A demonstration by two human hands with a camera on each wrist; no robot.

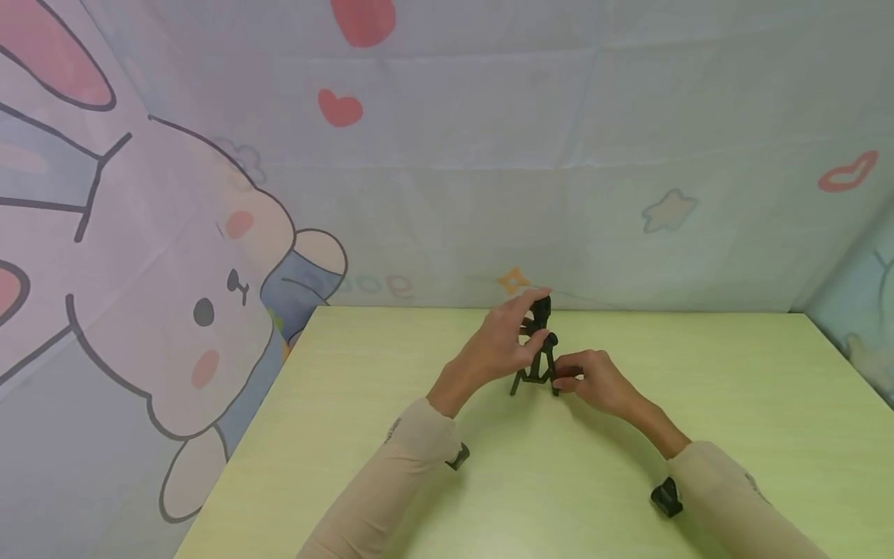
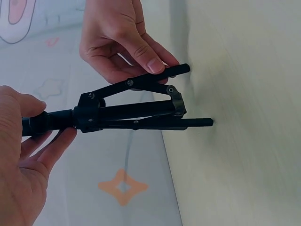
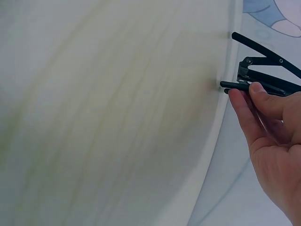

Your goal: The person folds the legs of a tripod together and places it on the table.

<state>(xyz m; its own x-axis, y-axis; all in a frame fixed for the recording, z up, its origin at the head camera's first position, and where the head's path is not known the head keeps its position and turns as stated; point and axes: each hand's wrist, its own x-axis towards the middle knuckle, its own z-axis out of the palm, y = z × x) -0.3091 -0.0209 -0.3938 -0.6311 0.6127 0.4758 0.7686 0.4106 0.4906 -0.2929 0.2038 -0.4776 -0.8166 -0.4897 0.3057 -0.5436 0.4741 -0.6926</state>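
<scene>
A small black tripod (image 1: pixel 538 357) stands on the pale green table (image 1: pixel 559 481), its legs partly spread. My left hand (image 1: pixel 504 341) grips its upper stem, fingers curled round the top. The left wrist view shows the tripod (image 2: pixel 134 113) from close by, with the left hand (image 2: pixel 23 155) round the stem and the legs' feet against the table. My right hand (image 1: pixel 590 380) pinches one leg near its foot; thumb and fingers of that hand (image 2: pixel 127 40) close on the leg. In the right wrist view the right hand (image 3: pixel 268 127) holds a leg of the tripod (image 3: pixel 263 70).
A cloth backdrop (image 1: pixel 447 155) with a cartoon rabbit (image 1: pixel 188 310), hearts and stars hangs close behind and to the left of the table. The table's far edge lies just behind the tripod. Beige sleeves cover both forearms, each with a dark wrist camera mount (image 1: pixel 667 497).
</scene>
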